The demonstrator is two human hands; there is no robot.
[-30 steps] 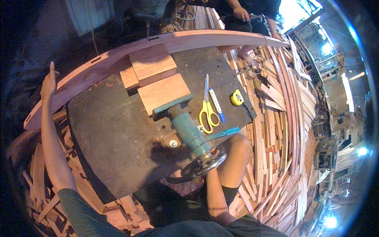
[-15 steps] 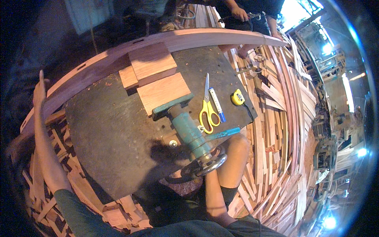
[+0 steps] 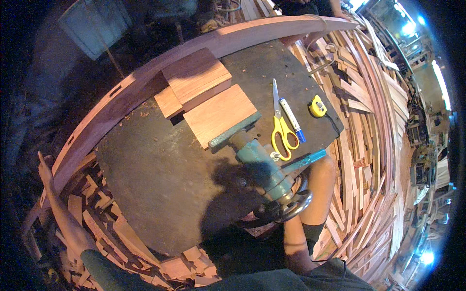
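Observation:
My left hand point(image 3: 46, 170) is at the left end of a long, curved wooden beam point(image 3: 145, 72), closed on its edge with one digit sticking out. Slots are cut along the beam's upper edge. Against the beam lie wooden blocks: a thick upper one point(image 3: 199, 72), a small one point(image 3: 168, 103) and a flat one point(image 3: 221, 114), which meets the jaw of a green vise point(image 3: 262, 162). At the vise's metal handwheel point(image 3: 298, 207), my right hand point(image 3: 299, 184) grips the rim, its fingers mostly hidden.
On the dark tabletop point(image 3: 155, 184) lie yellow-handled scissors point(image 3: 281, 136), a marker with a blue cap point(image 3: 293, 121) and a yellow tape measure point(image 3: 318, 106). Wood strips point(image 3: 364, 145) are heaped at the right, offcuts point(image 3: 111, 218) at the lower left. Another person's arm point(image 3: 336, 8) is beyond the beam's far end.
The beam has slid left past the blocks, my left hand moving with it. My right hand stays at the handwheel. The view has shifted, so the table appears farther right.

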